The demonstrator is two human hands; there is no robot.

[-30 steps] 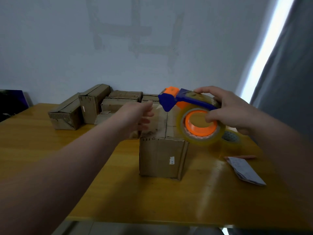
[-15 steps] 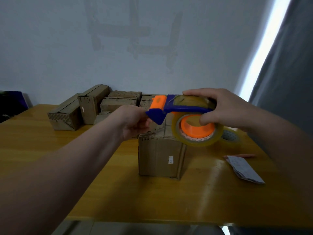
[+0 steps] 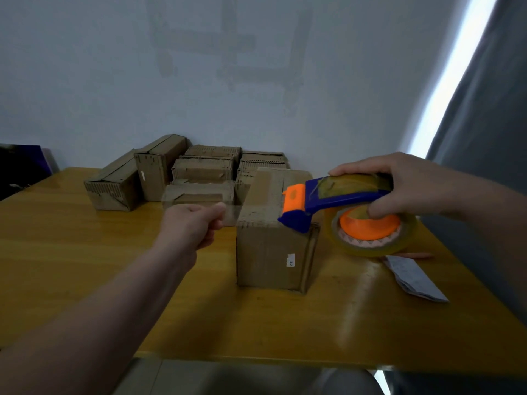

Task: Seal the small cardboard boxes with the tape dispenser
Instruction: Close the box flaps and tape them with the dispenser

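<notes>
We saw the left hand [image 3: 194,223] reaching forward just left of the cardboard box [image 3: 271,249], its thumb and fingers pinching the free end of a clear tape strip [image 3: 231,213]. The strip stretched level over the box's near top edge to the tape dispenser [image 3: 328,198]. The right hand [image 3: 399,186] gripped the dispenser, fingers curled over its top and thumb on the orange core of the tape roll [image 3: 370,232], with the blue nose at the box's top right corner. Behind the box lay a cluster of small boxes [image 3: 199,172]. To its right a folded paper [image 3: 413,276] lay on the table [image 3: 85,266].
</notes>
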